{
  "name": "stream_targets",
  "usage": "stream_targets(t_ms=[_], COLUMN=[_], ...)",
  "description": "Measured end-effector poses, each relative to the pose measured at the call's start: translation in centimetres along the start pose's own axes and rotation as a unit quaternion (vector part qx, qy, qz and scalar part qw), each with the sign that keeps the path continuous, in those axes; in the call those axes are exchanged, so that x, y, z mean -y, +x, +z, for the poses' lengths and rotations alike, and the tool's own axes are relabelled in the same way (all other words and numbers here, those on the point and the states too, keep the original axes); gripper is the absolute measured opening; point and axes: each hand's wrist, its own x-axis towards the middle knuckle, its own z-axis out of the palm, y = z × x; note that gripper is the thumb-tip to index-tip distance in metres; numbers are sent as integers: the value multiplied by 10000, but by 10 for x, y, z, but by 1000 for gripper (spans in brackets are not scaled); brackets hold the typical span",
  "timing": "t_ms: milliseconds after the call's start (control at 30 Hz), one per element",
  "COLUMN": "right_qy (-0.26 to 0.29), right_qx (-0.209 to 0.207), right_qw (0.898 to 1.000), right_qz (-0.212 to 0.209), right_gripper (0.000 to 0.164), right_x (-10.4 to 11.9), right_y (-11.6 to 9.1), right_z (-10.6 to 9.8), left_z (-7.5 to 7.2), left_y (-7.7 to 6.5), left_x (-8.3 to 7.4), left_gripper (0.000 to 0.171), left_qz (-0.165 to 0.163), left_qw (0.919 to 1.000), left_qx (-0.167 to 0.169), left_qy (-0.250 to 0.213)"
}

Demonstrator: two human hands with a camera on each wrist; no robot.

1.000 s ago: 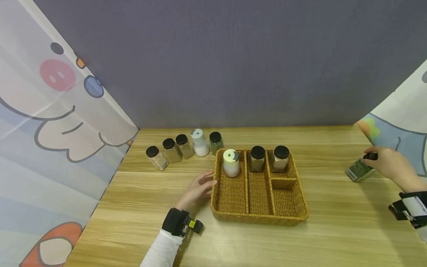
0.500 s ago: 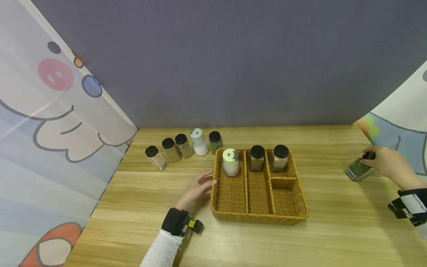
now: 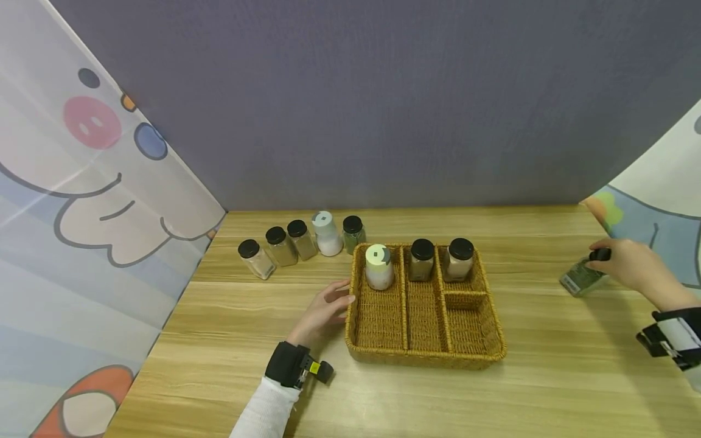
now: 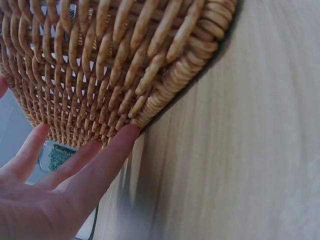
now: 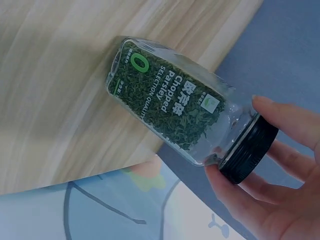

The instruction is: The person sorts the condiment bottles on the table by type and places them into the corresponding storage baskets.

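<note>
At the right end of the table my right hand (image 3: 632, 267) grips a parsley jar (image 5: 172, 102) by its black lid. The glass jar is tilted in the head view, and green flakes show behind its "Chopped Parsley" label in the right wrist view. My left hand (image 3: 320, 313) rests against the left wall of a woven basket (image 3: 427, 359), its fingers extended and fingertips on the weave. Inside the basket, a white bottle (image 3: 380, 271) stands in the left compartment, a black-lidded jar (image 3: 421, 264) in the middle one and another jar (image 3: 458, 264) at the back right.
Left of and behind the basket stand several containers: a pale-filled jar (image 3: 260, 263), two brownish jars (image 3: 285, 251) (image 3: 305, 243), a white bottle (image 3: 328, 238) and a green-filled jar (image 3: 353, 238). A grey wall (image 3: 383, 121) borders the table's back, with printed curtains (image 3: 87, 201) at the sides.
My right hand has shifted slightly left, carrying the parsley jar with it. The left hand and the basket stay in place.
</note>
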Motion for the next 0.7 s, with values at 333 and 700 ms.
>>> stream_targets(t_ms=[333,700], right_qy=[5,-97], right_qx=[-145,-267], right_qw=[9993,9961], right_qz=[-351,-835], right_gripper=[46,43], right_x=[16,34], right_y=[-2,-2], right_z=[-8,-19], left_z=[-7,-6], left_y=[11,11], left_x=[19,18], left_gripper=[61,60], left_qz=[41,37], left_qw=[9999,9999], left_qx=[-102,-91], left_qy=[-27,-49])
